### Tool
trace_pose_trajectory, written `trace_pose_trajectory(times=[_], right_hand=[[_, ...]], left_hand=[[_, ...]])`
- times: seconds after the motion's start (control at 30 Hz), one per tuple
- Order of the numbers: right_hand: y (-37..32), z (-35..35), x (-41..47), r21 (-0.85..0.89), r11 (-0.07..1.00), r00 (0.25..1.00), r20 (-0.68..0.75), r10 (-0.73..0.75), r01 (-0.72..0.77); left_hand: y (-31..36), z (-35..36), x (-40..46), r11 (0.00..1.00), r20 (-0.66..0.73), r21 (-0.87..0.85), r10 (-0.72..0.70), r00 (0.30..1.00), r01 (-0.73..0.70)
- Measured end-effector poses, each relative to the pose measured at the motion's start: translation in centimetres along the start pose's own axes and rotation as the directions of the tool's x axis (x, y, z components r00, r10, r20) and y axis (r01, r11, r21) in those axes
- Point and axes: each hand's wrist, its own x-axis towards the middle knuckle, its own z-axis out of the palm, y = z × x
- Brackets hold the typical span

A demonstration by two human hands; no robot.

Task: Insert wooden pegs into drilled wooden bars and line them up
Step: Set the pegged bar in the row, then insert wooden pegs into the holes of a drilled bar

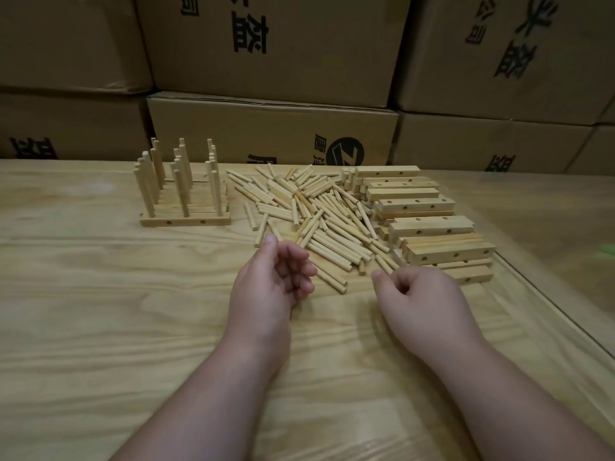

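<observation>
Head view: two bare hands, left hand (278, 276) and right hand (421, 296), loosely curled, holding nothing, near countless loose pale wooden pegs (319, 214).

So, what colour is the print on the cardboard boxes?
Black, on brown cardboard boxes; head view.

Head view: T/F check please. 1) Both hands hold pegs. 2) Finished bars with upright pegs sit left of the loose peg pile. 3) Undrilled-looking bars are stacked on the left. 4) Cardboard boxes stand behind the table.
1) False: left hand and right hand hold nothing, fingers loosely curled.
2) True: pegged bars stand left of the loose peg pile.
3) False: the bar stack is on the right, holes visible.
4) True: cardboard boxes.
</observation>
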Motion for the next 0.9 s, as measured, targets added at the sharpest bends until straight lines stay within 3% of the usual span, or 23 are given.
trace_pose_trajectory(times=[0.17, 0.33, 0.5, 0.53, 0.6, 0.7, 0.8, 0.9], right_hand=[[0.3, -0.7, 0.7, -0.030, 0.999, 0.997, -0.064, -0.046, 0.044], [0.0, -0.9, 0.9, -0.043, 0.998, 0.999, 0.004, -0.044, 0.044], [-0.7, -1.2, -0.7, 0.362, 0.922, 0.985, 0.043, -0.166, 0.139], [-0.6, -1.4, -0.6, 0.372, 0.916, 0.985, 0.018, -0.170, 0.151], [-0.1, -2.0, 0.1, 0.243, 0.953, 0.983, -0.032, -0.181, 0.183], [0.6, -2.7, 1.0, -0.078, 0.978, 0.978, 0.095, -0.186, 0.193], [0.8, -2.9, 0.9, -0.187, 0.949, 0.947, 0.250, -0.204, 0.254], [0.7, -3.0, 0.8, -0.234, 0.914, 0.924, 0.279, -0.262, 0.330]], left_hand=[[0.0, 0.0, 0.0, 1.000, -0.001, 0.008, -0.001, 1.000, 0.001], [0.0, 0.1, -0.1, 1.000, -0.002, 0.011, 0.009, 1.000, -0.009], [0.0, 0.2, -0.1, 1.000, -0.008, 0.019, 0.009, 1.000, -0.009], [0.0, 0.1, -0.1, 1.000, -0.007, 0.023, 0.008, 1.000, -0.008], [0.0, 0.1, -0.1, 0.999, -0.002, 0.031, 0.008, 1.000, -0.008], [-0.1, 0.0, 0.0, 0.999, -0.012, 0.046, -0.002, 1.000, 0.003], [0.0, 0.1, 0.1, 0.998, -0.021, 0.066, -0.008, 1.000, 0.009], [0.0, 0.2, 0.0, 0.997, -0.020, 0.072, 0.002, 1.000, -0.001]])
